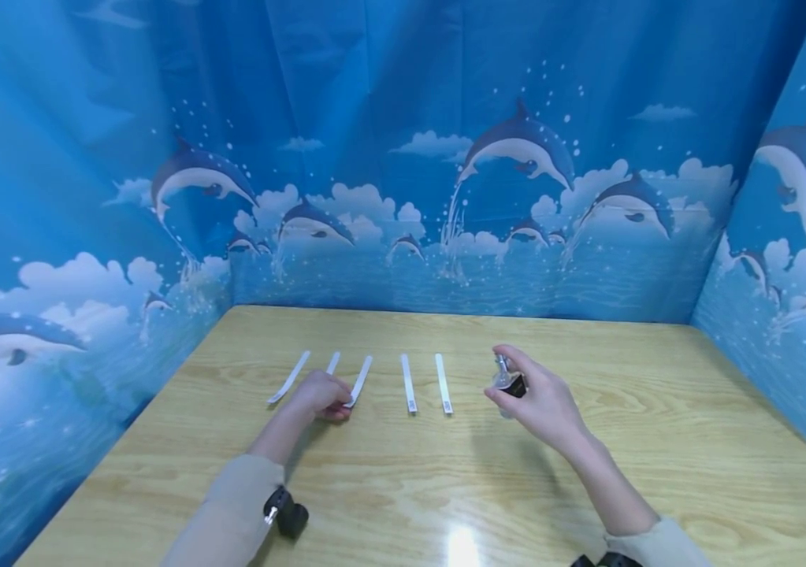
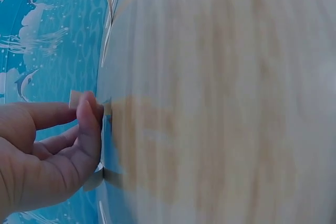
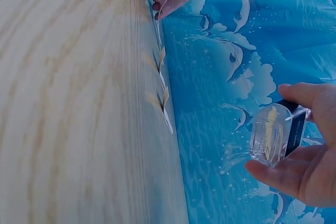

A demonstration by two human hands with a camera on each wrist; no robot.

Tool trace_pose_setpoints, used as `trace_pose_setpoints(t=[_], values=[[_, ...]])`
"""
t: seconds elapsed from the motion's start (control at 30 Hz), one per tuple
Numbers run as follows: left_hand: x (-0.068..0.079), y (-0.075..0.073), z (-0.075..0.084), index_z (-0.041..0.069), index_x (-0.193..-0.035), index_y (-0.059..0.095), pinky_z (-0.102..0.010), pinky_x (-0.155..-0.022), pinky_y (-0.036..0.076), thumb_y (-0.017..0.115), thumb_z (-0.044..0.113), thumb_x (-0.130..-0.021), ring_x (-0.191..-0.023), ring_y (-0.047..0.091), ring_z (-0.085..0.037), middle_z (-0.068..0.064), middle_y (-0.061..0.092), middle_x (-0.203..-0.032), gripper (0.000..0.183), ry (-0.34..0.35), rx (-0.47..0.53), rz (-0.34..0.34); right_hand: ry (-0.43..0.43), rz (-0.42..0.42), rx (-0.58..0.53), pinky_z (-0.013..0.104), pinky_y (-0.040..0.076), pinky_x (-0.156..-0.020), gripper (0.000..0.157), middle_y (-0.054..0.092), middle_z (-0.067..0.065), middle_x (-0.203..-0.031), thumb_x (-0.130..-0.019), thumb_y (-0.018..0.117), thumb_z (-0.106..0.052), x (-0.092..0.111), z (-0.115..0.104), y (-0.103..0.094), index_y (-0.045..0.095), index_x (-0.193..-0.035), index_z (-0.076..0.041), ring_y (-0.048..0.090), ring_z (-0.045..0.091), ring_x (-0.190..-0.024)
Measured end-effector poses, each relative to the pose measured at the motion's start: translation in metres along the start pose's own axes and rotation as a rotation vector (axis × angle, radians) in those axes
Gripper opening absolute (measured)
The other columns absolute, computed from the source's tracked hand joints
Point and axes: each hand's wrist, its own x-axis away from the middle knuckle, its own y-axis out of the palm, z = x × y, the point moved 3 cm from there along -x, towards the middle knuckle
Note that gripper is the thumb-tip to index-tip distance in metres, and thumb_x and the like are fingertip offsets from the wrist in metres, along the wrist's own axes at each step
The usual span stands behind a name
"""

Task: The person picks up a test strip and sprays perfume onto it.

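My left hand (image 1: 319, 395) is low over the left part of the table, pinching the near end of a white paper test strip (image 1: 362, 378) between thumb and finger. In the left wrist view the strip's bent end (image 2: 75, 99) sticks up past the fingertips. Partly behind that hand lies another strip (image 1: 333, 362). Over the table on the right, my right hand (image 1: 551, 402) holds a small clear glass perfume bottle (image 1: 509, 382) with a black label. The right wrist view shows the bottle (image 3: 270, 135) tilted, between thumb and fingers.
A strip (image 1: 290, 378) lies to the left of the left hand. Two more strips, one (image 1: 409, 383) beside the other (image 1: 443, 383), lie between the hands, near ends bent up. The wooden table (image 1: 388, 480) meets a blue dolphin curtain (image 1: 403, 157) at its back edge.
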Motion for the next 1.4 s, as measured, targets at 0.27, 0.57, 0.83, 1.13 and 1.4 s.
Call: trace_pose_setpoints(t=[0.27, 0.57, 0.83, 1.13, 1.4], values=[[0.005, -0.004, 0.004, -0.015, -0.088, 0.060, -0.021, -0.045, 0.050, 0.055, -0.009, -0.076, -0.043, 0.052, -0.010, -0.008, 0.057, -0.056, 0.014, -0.010, -0.104, 0.055, 0.012, 0.005, -0.003, 0.049, 0.049, -0.073, 0.057, 0.058, 0.017, -0.120, -0.081, 0.072, -0.025, 0.001, 0.001, -0.003, 0.048, -0.133, -0.016, 0.059, 0.031, -0.095], [0.012, -0.009, 0.022, -0.012, -0.085, 0.061, -0.025, -0.049, 0.051, 0.058, -0.003, -0.077, -0.048, 0.055, -0.012, -0.008, 0.060, -0.058, 0.012, 0.080, -0.235, 0.086, 0.017, 0.011, -0.004, 0.046, 0.050, -0.070, 0.058, 0.059, 0.017, -0.119, -0.081, 0.072, -0.025, 0.003, 0.004, -0.005, 0.048, -0.132, -0.017, 0.060, 0.031, -0.092], [0.012, 0.016, 0.033, -0.009, -0.100, 0.063, -0.026, -0.053, 0.051, 0.060, 0.004, -0.083, -0.062, 0.062, -0.017, -0.013, 0.066, -0.074, 0.022, 0.107, -0.227, 0.009, 0.012, 0.017, -0.005, 0.047, 0.049, -0.070, 0.058, 0.059, 0.017, -0.119, -0.080, 0.073, -0.023, 0.003, 0.005, -0.005, 0.048, -0.132, -0.016, 0.060, 0.030, -0.093], [0.010, 0.045, 0.042, -0.009, -0.101, 0.061, -0.026, -0.057, 0.054, 0.060, 0.004, -0.085, -0.062, 0.061, -0.016, -0.017, 0.065, -0.082, 0.021, 0.082, -0.077, -0.027, 0.026, 0.014, -0.010, 0.047, 0.050, -0.071, 0.059, 0.058, 0.018, -0.121, -0.081, 0.072, -0.026, 0.003, 0.006, -0.007, 0.047, -0.133, -0.016, 0.060, 0.032, -0.095], [0.003, 0.056, 0.039, -0.013, -0.106, 0.060, -0.024, -0.054, 0.053, 0.059, 0.001, -0.085, -0.059, 0.061, -0.013, -0.013, 0.065, -0.077, 0.025, 0.086, 0.050, -0.043, -0.001, 0.022, -0.011, 0.042, 0.049, -0.067, 0.059, 0.059, 0.018, -0.117, -0.080, 0.073, -0.025, 0.000, 0.005, -0.006, 0.048, -0.133, -0.014, 0.060, 0.027, -0.087]])
